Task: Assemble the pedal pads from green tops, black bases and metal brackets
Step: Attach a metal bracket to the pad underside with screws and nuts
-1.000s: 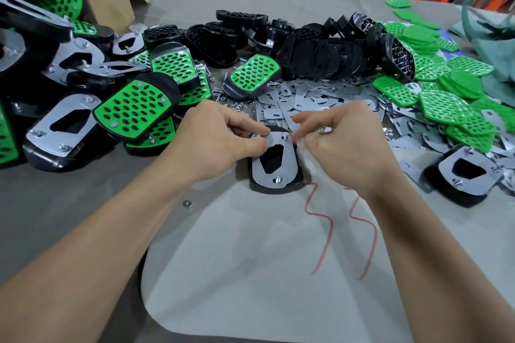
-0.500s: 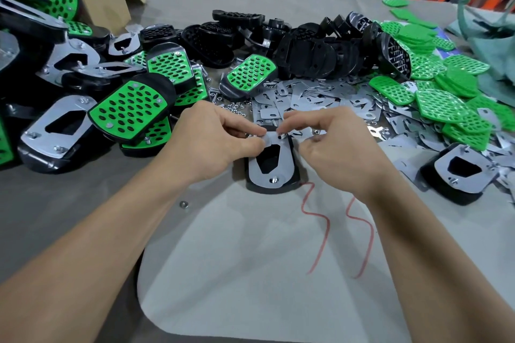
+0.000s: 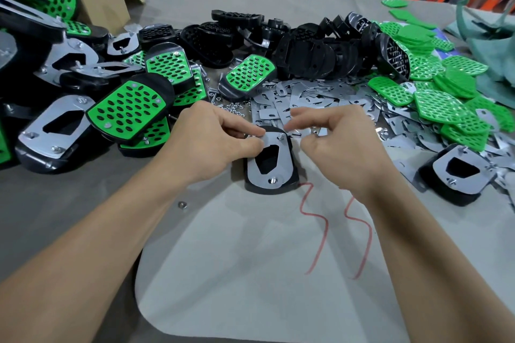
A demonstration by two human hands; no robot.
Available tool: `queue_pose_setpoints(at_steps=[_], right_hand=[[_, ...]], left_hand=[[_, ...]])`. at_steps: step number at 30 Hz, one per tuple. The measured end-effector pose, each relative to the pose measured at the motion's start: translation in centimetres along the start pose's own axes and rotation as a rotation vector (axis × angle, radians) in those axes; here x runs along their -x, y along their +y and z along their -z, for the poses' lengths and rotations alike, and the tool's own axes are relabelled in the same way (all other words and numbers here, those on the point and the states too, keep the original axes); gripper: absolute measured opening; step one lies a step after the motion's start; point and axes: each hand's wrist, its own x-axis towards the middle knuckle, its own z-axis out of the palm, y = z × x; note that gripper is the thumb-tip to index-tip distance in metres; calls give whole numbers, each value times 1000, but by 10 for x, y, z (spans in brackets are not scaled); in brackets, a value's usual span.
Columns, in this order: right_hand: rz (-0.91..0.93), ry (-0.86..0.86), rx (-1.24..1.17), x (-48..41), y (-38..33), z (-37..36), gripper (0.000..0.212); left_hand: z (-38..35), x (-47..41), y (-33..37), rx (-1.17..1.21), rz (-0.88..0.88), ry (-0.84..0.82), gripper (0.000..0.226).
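Note:
One pedal pad point(image 3: 271, 186) lies upside down on the pale mat, its black base under a metal bracket point(image 3: 282, 167) with screws sticking up at the near end and the far right corner. My left hand point(image 3: 211, 142) pinches the bracket's far left corner between thumb and index finger. My right hand point(image 3: 340, 147) hovers at the far right corner with fingers curled. Its thumb and index tip are pinched together beside the screw point(image 3: 280, 136), seemingly on a small nut.
Finished pads point(image 3: 125, 111) are heaped at the left by a cardboard box point(image 3: 106, 0). Black bases point(image 3: 312, 56) are piled at the back, loose brackets point(image 3: 306, 97) and nuts behind my hands, green tops point(image 3: 440, 108) at right. Another bracketed pad point(image 3: 459, 172) lies right.
My right fingertips have drawn slightly to the right, uncovering the far right screw. My left hand keeps its pinch on the bracket corner. The pad has not shifted.

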Motion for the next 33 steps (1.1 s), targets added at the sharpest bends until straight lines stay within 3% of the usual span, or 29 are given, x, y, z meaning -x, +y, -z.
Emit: queue_pose_setpoints(at_steps=[2,6,13,21,25,28,31,33], right_hand=[[3,-35,1,1,-1,-3,40],[2,70,-9,1,0,0,36],[4,6,137,0,-4,-5,38],[62,36,331,-5,-11,-9,9],[122,40,464,-13,-21,-11,15],[185,62,573,-12,-22,-18,34],[127,112,404,-11,-19,-18,40],[105,85,291,-12,-17,-11,19]], left_hand=[[-1,0,0,1,8,3,14],[0,1,1,13,8,3,14],[1,1,1,6,-1,-1,14],[-1,-1,-1,23,-1,1,14],[-2,-2,-3,32,-21,-3,15],[-1,-2,-3,50,-33,-18,15],[-1,-2,-3,40,-34,-13,16],[0,-1,-2,39,-22,-8,16]])
